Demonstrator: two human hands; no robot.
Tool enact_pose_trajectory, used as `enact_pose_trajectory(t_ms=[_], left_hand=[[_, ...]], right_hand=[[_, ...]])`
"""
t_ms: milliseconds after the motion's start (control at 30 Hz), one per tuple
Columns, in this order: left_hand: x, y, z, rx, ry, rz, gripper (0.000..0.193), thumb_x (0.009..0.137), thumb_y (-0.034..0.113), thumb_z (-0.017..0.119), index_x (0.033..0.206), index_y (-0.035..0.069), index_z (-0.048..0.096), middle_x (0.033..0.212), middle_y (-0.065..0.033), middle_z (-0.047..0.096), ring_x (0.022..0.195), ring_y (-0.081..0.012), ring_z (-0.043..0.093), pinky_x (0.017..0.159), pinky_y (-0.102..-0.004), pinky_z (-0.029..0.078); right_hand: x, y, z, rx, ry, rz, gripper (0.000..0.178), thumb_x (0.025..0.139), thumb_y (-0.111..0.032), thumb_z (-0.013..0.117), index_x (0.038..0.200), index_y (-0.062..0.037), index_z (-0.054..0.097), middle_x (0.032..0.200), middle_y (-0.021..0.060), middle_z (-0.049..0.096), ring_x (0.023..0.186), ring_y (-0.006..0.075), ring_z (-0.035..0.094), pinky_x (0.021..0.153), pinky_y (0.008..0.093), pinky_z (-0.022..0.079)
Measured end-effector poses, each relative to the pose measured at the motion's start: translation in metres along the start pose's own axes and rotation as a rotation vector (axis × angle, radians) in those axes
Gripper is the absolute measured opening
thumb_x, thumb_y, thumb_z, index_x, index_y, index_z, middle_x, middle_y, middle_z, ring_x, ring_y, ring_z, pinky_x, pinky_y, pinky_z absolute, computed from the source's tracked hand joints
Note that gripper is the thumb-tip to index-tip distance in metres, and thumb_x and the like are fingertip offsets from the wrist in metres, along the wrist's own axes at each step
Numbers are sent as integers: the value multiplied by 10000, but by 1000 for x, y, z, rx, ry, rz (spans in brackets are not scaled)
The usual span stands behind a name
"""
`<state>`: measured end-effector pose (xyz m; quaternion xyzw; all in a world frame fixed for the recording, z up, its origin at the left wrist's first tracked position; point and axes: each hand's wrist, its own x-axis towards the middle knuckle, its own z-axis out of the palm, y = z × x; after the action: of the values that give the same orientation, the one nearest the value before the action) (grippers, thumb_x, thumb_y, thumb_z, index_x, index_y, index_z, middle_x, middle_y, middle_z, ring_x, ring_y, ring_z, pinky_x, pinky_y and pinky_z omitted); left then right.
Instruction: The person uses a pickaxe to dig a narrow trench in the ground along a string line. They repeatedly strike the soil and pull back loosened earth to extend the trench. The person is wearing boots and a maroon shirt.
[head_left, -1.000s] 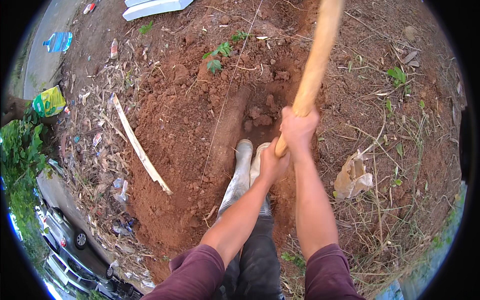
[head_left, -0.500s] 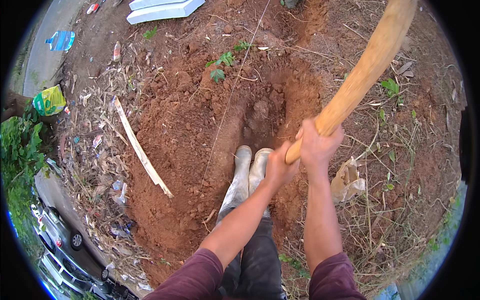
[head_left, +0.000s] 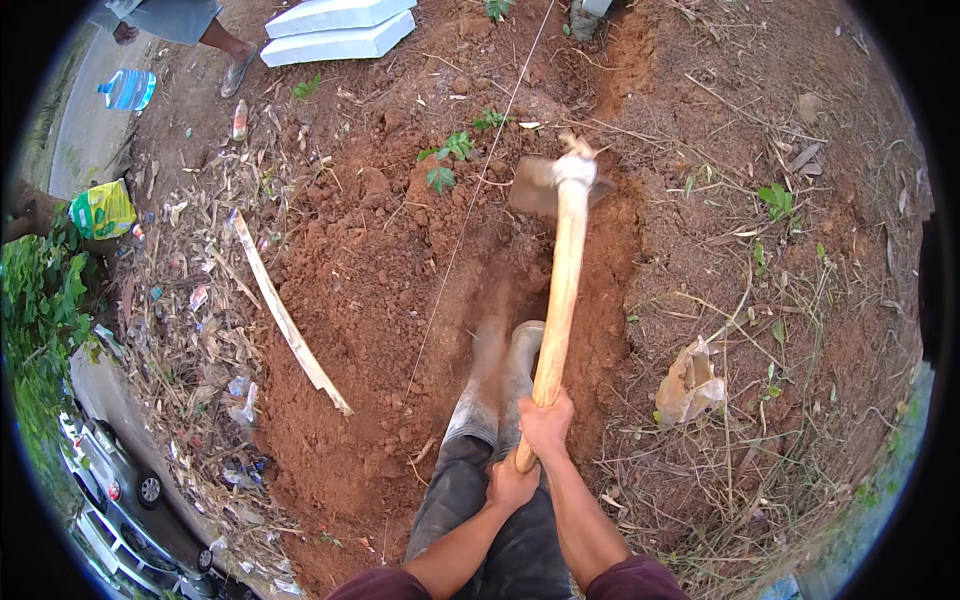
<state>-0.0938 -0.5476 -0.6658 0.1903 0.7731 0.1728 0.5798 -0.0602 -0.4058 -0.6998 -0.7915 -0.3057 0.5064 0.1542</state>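
Grasping fingers: right hand (head_left: 546,418) wrapped round the long, pale-yellow wooden handle (head_left: 565,270); left hand (head_left: 512,487) clenched on the same wood just below, near its butt end.
Digging tool: hoe-like, with a broad dark metal blade (head_left: 535,185), blurred. Handle reaches forward from the hands over the narrow red-earth trench (head_left: 622,240); whether the blade touches soil, cannot tell.
Handling (judged): handle stiff and sturdy; weight probably mostly at the blade end. Bare wood looks smooth, may slide in the palms. Best hold: one hand at the butt, one higher up to steer the head.
Boots: pale, soil-stained rubber boots (head_left: 525,352) beside the handle; the left one partly veiled by blur.
Paper bag: crumpled, light-brown (head_left: 690,385), on dry grass to the right; contents not visible.
Jug: blue-tinted transparent plastic (head_left: 128,90), far left; contents cannot tell.
Small bottle: slim plastic (head_left: 240,122), near the jug; contents unclear.
Sack: yellow-and-green plastic (head_left: 103,210), left edge; inside hidden.
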Motion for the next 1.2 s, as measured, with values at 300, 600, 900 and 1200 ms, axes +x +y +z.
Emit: enact_pose_trajectory(t_ms=[300,600,900,1200], left_hand=[[230,310,-25,-141,97,793,212,818,57,717,1004,52,616,856,-266,685,846,-476,671,694,-469,549],[88,143,9,-178,99,201,259,845,72,725,1091,3,678,860,-132,757,847,-190,740,732,-403,576],[139,281,-32,-213,116,664,226,802,60,758,989,46,633,861,-218,682,810,-411,699,688,-439,549],[150,182,28,-10,48,158,317,863,163,705,1135,12,645,928,-312,702,946,-503,682,773,-522,554]], right_hand=[[133,-301,-29,506,79,-756,87,856,45,623,882,-3,555,658,71,608,478,155,590,448,298,485],[83,-144,-9,-73,-101,-113,330,730,-122,742,1019,25,685,869,190,725,812,293,724,783,430,572],[69,-302,-51,354,19,-581,99,834,63,628,855,-10,565,704,70,623,532,141,605,516,305,518],[188,-150,-3,83,-7,9,239,783,-60,678,984,60,632,649,126,610,445,223,590,417,394,484]])
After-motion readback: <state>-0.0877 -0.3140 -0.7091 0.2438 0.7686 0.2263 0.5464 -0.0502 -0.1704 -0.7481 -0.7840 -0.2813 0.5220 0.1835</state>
